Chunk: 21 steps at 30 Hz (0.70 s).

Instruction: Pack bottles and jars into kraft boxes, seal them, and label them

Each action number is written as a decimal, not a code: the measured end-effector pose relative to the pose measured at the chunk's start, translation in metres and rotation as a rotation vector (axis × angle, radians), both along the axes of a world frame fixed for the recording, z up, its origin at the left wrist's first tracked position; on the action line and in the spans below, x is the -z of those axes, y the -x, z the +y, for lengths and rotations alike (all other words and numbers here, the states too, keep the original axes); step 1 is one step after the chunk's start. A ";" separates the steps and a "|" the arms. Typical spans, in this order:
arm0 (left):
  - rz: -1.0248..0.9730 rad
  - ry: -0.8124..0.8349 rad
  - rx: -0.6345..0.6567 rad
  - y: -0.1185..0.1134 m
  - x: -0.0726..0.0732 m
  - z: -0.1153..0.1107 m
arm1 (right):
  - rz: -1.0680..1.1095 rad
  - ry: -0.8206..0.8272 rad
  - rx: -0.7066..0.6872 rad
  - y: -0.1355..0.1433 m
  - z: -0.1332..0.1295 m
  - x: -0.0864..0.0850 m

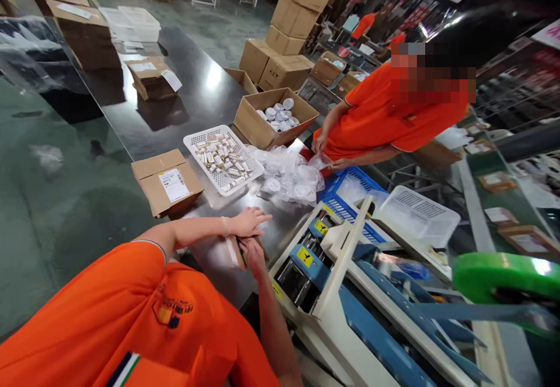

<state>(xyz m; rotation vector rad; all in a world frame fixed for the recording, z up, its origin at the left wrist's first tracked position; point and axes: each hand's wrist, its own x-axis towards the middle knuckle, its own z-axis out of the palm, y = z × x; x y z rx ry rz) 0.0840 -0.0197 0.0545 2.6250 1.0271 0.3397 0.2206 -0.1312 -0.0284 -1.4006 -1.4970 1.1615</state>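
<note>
A small cardboard box (pixel 235 254) sits at the near edge of the dark metal table (pixel 188 104), partly hidden under my hands. My left hand (pixel 249 222) reaches across above it with the fingers stretched out to the right, holding nothing. Bent over the box's right side are the fingers of my right hand (pixel 255 255), which grips it. Beyond my left hand stands a white perforated basket (pixel 191 143) of small white-and-brown pieces. A stack of flat cardboard boxes (pixel 164 182) with a label on top lies left of that basket.
A taping machine (pixel 324 258) stands close on my right, with a green tape roll (pixel 494 276). Across the table, a co-worker in orange (pixel 385 112) handles clear plastic bags (pixel 293 174). Near them are an open carton (pixel 262 127) of round white items and a blue crate (pixel 335 194).
</note>
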 end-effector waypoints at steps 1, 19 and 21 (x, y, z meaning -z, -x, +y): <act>0.029 0.023 -0.066 0.012 0.000 -0.002 | 0.004 -0.014 0.031 0.000 0.002 0.001; 0.039 0.153 -0.124 0.029 0.055 -0.018 | -0.664 -0.175 0.257 -0.012 0.020 -0.027; -0.078 0.286 -0.229 0.035 0.065 -0.015 | -0.845 -0.025 0.176 0.004 0.011 -0.025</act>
